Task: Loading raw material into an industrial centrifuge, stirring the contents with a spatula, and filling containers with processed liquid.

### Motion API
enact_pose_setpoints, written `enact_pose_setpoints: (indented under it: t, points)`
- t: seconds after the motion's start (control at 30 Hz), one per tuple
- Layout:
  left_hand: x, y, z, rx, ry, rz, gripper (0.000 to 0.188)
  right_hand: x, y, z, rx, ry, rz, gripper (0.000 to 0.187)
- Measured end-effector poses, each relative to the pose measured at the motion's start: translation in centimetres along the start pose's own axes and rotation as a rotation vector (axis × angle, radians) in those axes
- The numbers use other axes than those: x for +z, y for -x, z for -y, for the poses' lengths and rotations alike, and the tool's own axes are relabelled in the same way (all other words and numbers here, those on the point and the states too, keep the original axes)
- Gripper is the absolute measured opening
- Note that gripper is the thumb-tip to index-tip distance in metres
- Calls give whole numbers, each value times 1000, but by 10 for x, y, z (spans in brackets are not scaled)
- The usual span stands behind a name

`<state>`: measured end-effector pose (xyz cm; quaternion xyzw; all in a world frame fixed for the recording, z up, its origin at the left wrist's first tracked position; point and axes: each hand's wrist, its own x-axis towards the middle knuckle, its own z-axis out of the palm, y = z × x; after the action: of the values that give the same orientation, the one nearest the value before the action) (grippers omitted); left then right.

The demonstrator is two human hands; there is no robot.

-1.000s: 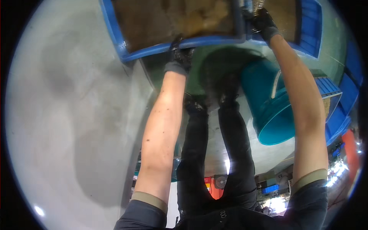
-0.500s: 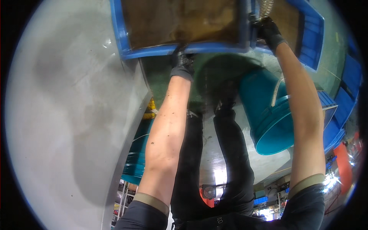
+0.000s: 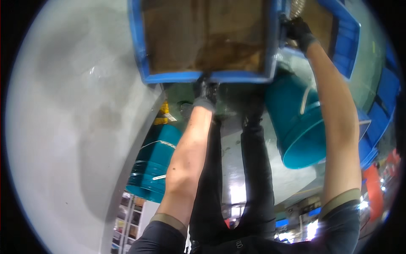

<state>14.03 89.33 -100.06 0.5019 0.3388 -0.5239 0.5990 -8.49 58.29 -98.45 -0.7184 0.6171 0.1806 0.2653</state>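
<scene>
A blue rectangular tub [image 3: 169,77] with brownish, murky liquid in it fills the upper middle. My left hand [image 3: 206,91], in a dark wet glove, is closed on the tub's near rim, with the fingertips hard to make out. At the tub's right side my right hand [image 3: 299,34], also dark-gloved, is closed around the rim, though blur partly hides its fingers. Just beyond that hand runs a clear ribbed hose [image 3: 297,7]. To the right sits a second blue tub [image 3: 346,51] with brown contents.
A teal bucket [image 3: 292,114] lies tilted beneath my right forearm, its mouth toward me. Another teal bucket [image 3: 163,154] is beside my left forearm. A wide grey surface [image 3: 76,139] covers the left side. Blue crates [image 3: 387,80] line the far right.
The tub with the brownish liquid has come nearer to me and slightly right, with my left hand on its rim. My right hand has stayed nearly in place.
</scene>
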Motion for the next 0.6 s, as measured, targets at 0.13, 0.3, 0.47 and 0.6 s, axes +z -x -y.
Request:
enact_pose_setpoints:
  t: [0.13, 0.3, 0.47, 0.6]
  points:
    - [-26, 26, 15, 12, -65, -113, 26, 7, -16, -22, 125, -922, 102, 39]
    - [-88, 14, 28, 7, 52, -38, 27, 10, -24, -20, 48, -1183, 272, 30]
    - [-115, 35, 30, 24, -1, -88, 31, -2, -20, 6, 107, -770, 206, 23]
    - [-67, 65, 48, -52, -34, -176, 20, -5, -46, -55, 30, -1110, 115, 46]
